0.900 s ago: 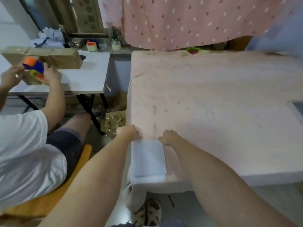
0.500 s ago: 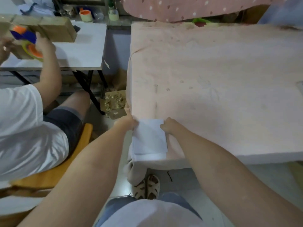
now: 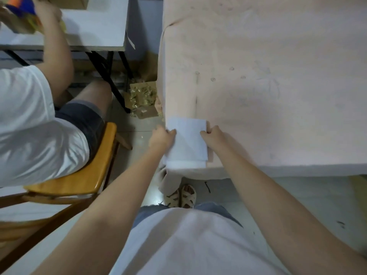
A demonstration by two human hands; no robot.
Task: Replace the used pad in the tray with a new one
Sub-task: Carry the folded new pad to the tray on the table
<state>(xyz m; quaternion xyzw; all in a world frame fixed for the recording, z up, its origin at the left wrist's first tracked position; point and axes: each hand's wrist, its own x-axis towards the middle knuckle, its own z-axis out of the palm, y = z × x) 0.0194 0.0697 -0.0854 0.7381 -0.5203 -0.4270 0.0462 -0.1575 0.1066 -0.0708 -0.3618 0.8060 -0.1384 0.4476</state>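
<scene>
Step in hand, as I read it: lifting the folded white pad [image 3: 187, 143] off the near left corner of the pink-covered surface [image 3: 268, 86]. No tray in view, so can't tell whether this pad is the used one or the new one.

To do it well: keep both grips level and pull evenly so the fold doesn't open or sag. Pad's near edge overhangs the front edge of the surface, so lift up first rather than drag, or the pink cover may bunch with it.

Left hand [image 3: 161, 135]: fingers curled over the pad's left edge, gripping it. Right hand [image 3: 213, 134]: fingers curled, pinching the right edge near the far corner. The pad sits directly between the hands, touching both.

Side note: another person in a white shirt [image 3: 29, 124] sits on a wooden chair [image 3: 79, 175] to the left, well apart from the pad.
</scene>
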